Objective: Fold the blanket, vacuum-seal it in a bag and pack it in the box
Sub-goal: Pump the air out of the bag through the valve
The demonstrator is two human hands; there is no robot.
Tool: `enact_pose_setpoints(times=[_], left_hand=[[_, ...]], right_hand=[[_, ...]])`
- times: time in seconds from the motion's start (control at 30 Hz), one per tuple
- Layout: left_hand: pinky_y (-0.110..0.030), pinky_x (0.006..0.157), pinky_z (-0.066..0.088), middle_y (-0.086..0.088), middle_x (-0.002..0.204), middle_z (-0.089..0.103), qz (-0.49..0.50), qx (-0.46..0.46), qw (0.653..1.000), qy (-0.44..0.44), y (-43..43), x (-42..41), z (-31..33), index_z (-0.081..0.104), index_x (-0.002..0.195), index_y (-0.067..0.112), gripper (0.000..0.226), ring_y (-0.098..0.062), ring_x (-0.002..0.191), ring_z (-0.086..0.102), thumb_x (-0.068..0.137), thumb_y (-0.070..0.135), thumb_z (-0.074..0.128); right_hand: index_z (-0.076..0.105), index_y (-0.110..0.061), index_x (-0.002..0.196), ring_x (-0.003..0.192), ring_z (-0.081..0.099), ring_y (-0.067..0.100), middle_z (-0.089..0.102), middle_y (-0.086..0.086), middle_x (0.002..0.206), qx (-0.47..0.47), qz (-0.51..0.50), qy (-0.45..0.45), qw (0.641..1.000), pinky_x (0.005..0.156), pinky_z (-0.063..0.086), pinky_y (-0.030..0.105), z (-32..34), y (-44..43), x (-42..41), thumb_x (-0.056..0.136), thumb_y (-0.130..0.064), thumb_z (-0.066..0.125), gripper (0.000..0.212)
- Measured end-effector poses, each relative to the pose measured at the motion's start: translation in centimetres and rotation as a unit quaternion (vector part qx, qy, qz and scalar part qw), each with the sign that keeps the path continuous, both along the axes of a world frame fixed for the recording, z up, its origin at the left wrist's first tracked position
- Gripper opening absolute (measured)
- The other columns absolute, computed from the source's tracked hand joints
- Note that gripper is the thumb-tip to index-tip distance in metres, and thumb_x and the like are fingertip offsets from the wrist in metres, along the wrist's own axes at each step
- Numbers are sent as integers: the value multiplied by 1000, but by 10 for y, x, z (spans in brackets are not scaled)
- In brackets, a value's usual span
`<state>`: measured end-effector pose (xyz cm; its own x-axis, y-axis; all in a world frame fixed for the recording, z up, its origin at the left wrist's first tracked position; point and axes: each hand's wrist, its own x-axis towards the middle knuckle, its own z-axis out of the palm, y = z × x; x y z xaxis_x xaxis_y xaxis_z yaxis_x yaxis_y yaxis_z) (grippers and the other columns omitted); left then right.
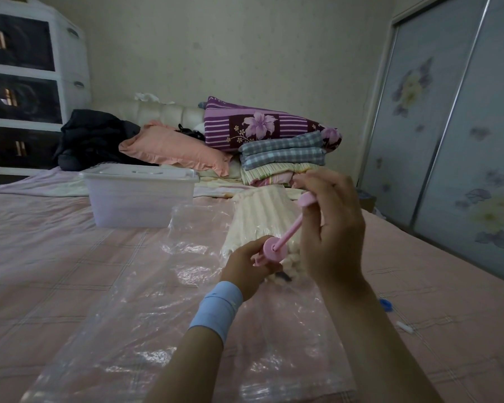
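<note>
Gripping the pink plastic hand pump [274, 248] by its round body, the left hand [246, 264] curled around it; the right hand [329, 225] pinched the raised handle [306, 199] above. Just behind both grips lay the cream ribbed blanket [256, 216] inside the clear plastic bag [157, 301], the translucent lidded box [137, 196] farther left.

Two bare forearms, light blue wristband [219, 309] on the left wrist, right wrist unadorned

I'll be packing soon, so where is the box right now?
In the head view, the box sits lid-on on the bed, left of centre, just left of the bagged blanket and in front of the peach pillow.
</note>
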<state>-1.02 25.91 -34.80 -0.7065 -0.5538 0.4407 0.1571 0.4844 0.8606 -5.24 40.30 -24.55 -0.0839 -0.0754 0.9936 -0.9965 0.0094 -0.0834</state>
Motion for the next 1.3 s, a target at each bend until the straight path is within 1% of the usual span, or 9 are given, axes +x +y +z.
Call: enact_pose_setpoints(times=[0.1,0.23,0.4,0.53,0.77,0.9,1.03,1.2,1.3], left_hand=[[-16,80,52,15,100,72,4,13,1000,2,4,1,1,68,109,41,48,1,91,64,73,10,76],[-14,65,51,8,78,69,3,14,1000,5,5,6,2,66,86,36,38,1,70,60,76,-1,66],[-8,68,49,14,102,72,-10,44,999,20,-1,4,1,66,116,33,52,10,85,63,73,7,79],[-6,70,48,18,103,71,-8,22,1000,11,-3,2,-1,66,119,35,53,10,90,62,73,12,80],[-16,66,51,-15,89,70,-5,42,999,13,3,7,0,69,95,18,27,-14,74,59,78,-2,63],[-21,80,55,11,99,73,-13,45,999,20,-4,3,-3,68,113,34,48,-6,91,66,73,9,79],[-17,78,55,17,105,71,-8,29,999,15,-5,0,-5,66,118,37,53,0,94,64,73,14,81],[-16,74,52,4,88,72,2,30,1000,9,1,3,-3,69,96,28,32,-5,79,63,76,3,70],[-13,69,51,9,84,71,2,23,1000,10,2,5,-1,68,95,29,31,-1,75,63,76,5,71]], right_hand=[[67,-7,119,110,56,18,62,8,117,129,-13,-55,990,93,53,34,-38,-15,-6,97,-15,40,36],[69,-12,120,110,56,19,61,2,120,291,-7,-120,949,92,52,44,-68,-22,-14,91,-33,29,54],[70,-5,114,110,59,20,64,9,115,121,32,-14,992,95,53,33,-9,-7,1,97,-12,42,33],[70,0,112,108,60,23,65,13,112,4,14,10,1000,95,50,29,0,-8,8,98,-6,46,28],[70,-15,113,101,58,16,62,-2,114,299,-19,-103,948,84,54,41,-62,-25,-10,91,-34,31,48],[69,-11,106,97,61,15,66,2,107,166,1,-11,986,82,55,34,-16,-11,0,96,-17,42,29],[69,-4,105,102,61,18,66,9,106,16,-6,17,1000,88,52,24,1,-6,6,98,-6,49,21],[69,-15,109,103,58,15,61,-2,113,256,-11,-97,962,83,55,41,-64,-25,-12,93,-26,37,37],[70,-13,107,103,57,15,62,-2,111,270,23,-100,957,88,53,41,-55,-23,-15,91,-24,38,37]])
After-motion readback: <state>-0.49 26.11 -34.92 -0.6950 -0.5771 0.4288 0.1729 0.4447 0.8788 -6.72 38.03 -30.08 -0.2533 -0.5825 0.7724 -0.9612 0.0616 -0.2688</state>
